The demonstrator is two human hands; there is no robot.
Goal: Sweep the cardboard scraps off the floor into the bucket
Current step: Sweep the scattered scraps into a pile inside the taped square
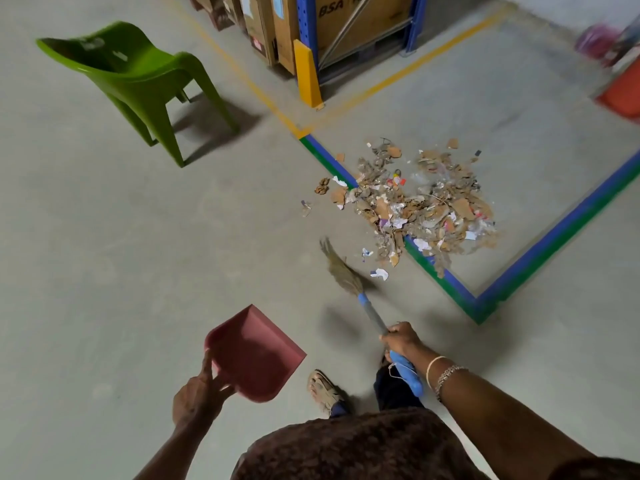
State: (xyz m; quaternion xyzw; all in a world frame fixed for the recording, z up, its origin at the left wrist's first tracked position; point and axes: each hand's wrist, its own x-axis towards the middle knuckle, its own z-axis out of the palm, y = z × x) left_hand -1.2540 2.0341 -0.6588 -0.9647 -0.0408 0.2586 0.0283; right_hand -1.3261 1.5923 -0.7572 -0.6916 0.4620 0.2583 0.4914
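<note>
A heap of cardboard scraps [422, 206] and paper bits lies on the grey floor across a blue-green tape line. A few loose bits [379, 273] lie just left of it. My right hand [401, 341] grips the blue handle of a grass broom [341, 268], whose bristles are blurred just left of the heap. My left hand [201, 396] holds a pink dustpan [256, 355] by its rear edge, above the floor at lower left. An orange-red container [623, 95], perhaps the bucket, shows blurred at the right edge.
A green plastic chair [138, 81] stands at upper left. A blue rack post with a yellow guard [306, 74] and cardboard boxes [363, 22] stand at the top. Yellow and blue-green tape lines [554, 233] mark the floor. My sandalled foot [323, 393] is below the dustpan.
</note>
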